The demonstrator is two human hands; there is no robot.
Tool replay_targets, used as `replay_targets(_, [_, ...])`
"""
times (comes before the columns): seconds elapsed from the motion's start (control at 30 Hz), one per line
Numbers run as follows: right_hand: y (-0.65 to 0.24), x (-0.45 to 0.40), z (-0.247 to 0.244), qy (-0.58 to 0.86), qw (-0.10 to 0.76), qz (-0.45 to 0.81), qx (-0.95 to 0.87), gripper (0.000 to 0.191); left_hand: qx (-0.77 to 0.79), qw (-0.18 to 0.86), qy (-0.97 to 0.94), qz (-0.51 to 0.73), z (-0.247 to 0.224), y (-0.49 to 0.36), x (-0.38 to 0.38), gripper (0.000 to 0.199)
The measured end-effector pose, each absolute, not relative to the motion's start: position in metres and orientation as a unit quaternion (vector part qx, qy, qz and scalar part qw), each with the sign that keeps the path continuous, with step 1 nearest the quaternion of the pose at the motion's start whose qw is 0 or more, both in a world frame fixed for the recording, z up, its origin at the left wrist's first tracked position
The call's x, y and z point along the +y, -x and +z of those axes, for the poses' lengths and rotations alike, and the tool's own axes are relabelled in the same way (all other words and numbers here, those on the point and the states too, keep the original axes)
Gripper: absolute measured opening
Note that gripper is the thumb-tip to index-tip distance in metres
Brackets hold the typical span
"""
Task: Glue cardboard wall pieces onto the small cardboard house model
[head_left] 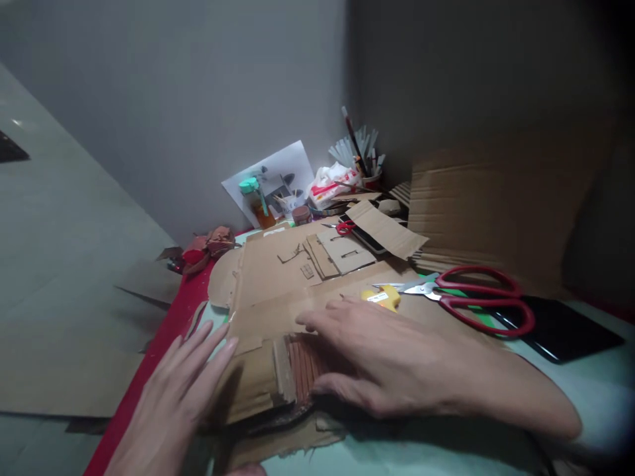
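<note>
The left hand (pixel 173 390), its grip wide and fingers spread, lies left of the reddish-brown ridged piece (pixel 301 363), the landmark here, with a tan cardboard block (pixel 248 380) between them. The ridged piece sits just right of that block, close to the person; its ridges run roughly from near to far, as does the longer way of its visible part. The right hand (pixel 367 357) is clearly nearer: it lies at the piece's right side, grip wide, thumb by the near end and fingers by the far end, though whether it presses is impossible to tell. Beyond and right of the piece are a yellow item (pixel 389 297), then red-handled scissors (pixel 430 289).
</note>
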State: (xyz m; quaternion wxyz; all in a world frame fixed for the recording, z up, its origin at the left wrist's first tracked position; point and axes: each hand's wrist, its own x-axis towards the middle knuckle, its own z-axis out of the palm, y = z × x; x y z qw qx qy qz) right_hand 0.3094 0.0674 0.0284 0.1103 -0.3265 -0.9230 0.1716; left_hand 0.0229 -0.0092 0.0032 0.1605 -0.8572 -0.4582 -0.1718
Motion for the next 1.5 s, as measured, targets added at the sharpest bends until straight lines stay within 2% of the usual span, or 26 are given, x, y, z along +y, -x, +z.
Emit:
replay_targets(0.2, [-0.313,0.067,0.016,0.285,0.131,0.194,-0.93,0.027,-0.438,0.132,0.881,-0.126,0.009,-0.038,0.002,0.077])
replay_targets(0.4, [-0.312,0.065,0.005,0.289,0.175,0.156,-0.928,0.013,-0.431,0.126,0.886,-0.115,0.011,-0.039,0.008,0.072])
replay_targets(0.53, [-0.313,0.066,0.016,0.297,0.155,0.174,-0.926,0.016,-0.456,0.092,0.876,-0.13,0.011,-0.039,0.01,0.066])
replay_targets(0.67, [-0.314,0.07,0.025,0.307,0.134,0.159,-0.929,0.016,-0.443,0.05,0.886,-0.127,0.009,-0.024,0.016,0.076])
replay_targets(0.8, [-0.31,0.077,0.013,0.283,0.18,0.199,-0.921,0.022,-0.486,0.011,0.866,-0.119,0.004,-0.01,0.02,0.083])
replay_targets(0.97, [-0.301,0.088,-0.007,0.277,0.256,0.112,-0.919,0.022,-0.576,-0.044,0.804,-0.143,0.006,-0.026,0.017,0.074])
replay_targets(1.23, [-0.3,0.088,-0.012,0.266,0.258,0.076,-0.926,0.022,-0.633,-0.1,0.749,-0.169,0.014,-0.051,0.01,0.067])
replay_targets(1.37, [-0.298,0.086,-0.01,0.277,0.234,0.088,-0.928,0.026,-0.657,-0.077,0.736,-0.14,0.014,-0.043,0.01,0.071])
replay_targets(1.5, [-0.297,0.087,-0.011,0.271,0.246,0.093,-0.926,0.025,-0.65,-0.061,0.746,-0.132,0.012,-0.039,0.01,0.072])
